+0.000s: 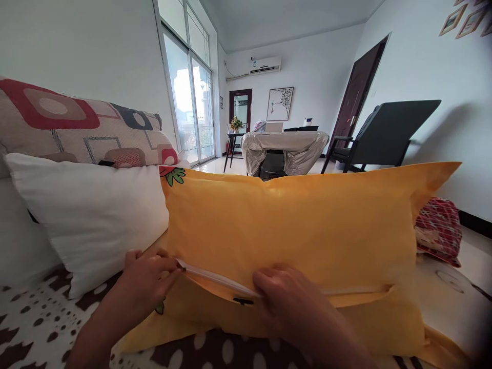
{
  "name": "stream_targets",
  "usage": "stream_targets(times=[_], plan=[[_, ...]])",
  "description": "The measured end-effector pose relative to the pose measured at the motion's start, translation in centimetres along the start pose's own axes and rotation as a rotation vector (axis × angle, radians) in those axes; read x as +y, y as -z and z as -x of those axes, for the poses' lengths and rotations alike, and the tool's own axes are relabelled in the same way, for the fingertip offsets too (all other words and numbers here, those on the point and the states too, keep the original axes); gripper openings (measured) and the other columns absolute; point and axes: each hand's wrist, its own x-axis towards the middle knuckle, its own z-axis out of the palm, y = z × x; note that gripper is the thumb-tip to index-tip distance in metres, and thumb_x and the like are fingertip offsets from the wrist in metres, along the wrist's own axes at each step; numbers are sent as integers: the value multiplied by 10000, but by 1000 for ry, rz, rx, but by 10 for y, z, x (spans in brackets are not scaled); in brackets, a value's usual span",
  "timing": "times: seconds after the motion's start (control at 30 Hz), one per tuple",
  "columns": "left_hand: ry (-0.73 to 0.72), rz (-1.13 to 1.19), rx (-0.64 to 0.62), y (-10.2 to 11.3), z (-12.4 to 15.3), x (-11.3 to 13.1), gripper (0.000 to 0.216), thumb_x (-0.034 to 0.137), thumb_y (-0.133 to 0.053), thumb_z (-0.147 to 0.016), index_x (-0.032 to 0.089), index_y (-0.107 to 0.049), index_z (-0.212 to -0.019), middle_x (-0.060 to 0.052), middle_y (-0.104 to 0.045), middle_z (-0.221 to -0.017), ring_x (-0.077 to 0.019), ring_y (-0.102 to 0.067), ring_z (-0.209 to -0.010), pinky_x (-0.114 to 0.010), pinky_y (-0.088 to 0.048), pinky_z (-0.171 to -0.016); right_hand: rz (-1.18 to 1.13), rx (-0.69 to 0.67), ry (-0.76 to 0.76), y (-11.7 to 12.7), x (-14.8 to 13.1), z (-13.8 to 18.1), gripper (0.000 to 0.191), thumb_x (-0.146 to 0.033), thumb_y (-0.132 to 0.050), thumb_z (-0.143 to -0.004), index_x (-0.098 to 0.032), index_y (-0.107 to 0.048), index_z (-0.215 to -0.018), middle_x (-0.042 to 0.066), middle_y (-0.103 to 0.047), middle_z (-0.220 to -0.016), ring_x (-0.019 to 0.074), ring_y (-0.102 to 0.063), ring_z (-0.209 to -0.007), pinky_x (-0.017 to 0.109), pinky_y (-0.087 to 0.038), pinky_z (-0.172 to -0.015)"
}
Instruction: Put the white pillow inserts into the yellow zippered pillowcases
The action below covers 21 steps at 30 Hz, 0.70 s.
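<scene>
A plump yellow pillow (pixel 300 230) stands on its long side in front of me, with a green leaf print at its upper left corner. Across its lower part runs a pale zipper (pixel 219 278), under a loose fold of the yellow cover. My left hand (pixel 154 274) pinches the zipper's left end between thumb and fingers; a small dark bit shows at the fingertips. Further right, my right hand (pixel 292 302) is closed on the pillow cover along the zipper line, its fingertips partly hidden. A small dark mark lies on the fold between both hands.
On the left, a white pillow (pixel 100 210) leans against a patterned cushion (pixel 57 123). Brown-and-white dotted fabric (pixel 46 318) lies underneath. Beyond are a covered table (pixel 286 141), a dark chair (pixel 388 133) and, at right, a red plaid bundle (pixel 440 228).
</scene>
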Motion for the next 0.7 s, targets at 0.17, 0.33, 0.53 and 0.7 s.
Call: stream_targets(times=[0.17, 0.33, 0.53, 0.7], plan=[[79, -83, -35, -3, -1, -1, 328, 291, -436, -864, 268, -701, -672, -1, -649, -704, -165, -598, -692, -331, -314, -756, -38, 35, 25, -3, 1, 0, 161, -55, -476, -750, -181, -496, -652, -6, -542, -660, 116, -365, -611, 258, -196, -596], [70, -114, 68, -4, 1, 2, 301, 284, -456, -844, 275, -701, -669, -14, -670, -737, -190, -592, -737, -345, -284, -723, -40, 68, 22, -6, 3, 0, 176, -14, -460, -689, -180, -492, -644, -6, -530, -643, 117, -349, -604, 264, -180, -589], [-17, -115, 205, -3, 10, 4, 253, 237, -493, -831, 261, -674, -656, 26, -675, -716, -182, -587, -761, -352, -195, -688, -32, 69, 19, -8, 6, 2, 180, -23, -458, -712, -184, -497, -644, 0, -545, -650, 124, -365, -613, 262, -189, -595], [68, -75, -67, 6, 11, 3, 334, 296, -427, -868, 198, -581, -588, 19, -623, -697, -177, -538, -767, -368, -198, -759, -7, 24, 22, -7, 6, 1, 176, -29, -473, -729, -187, -504, -658, 8, -561, -670, 131, -390, -623, 264, -197, -596]])
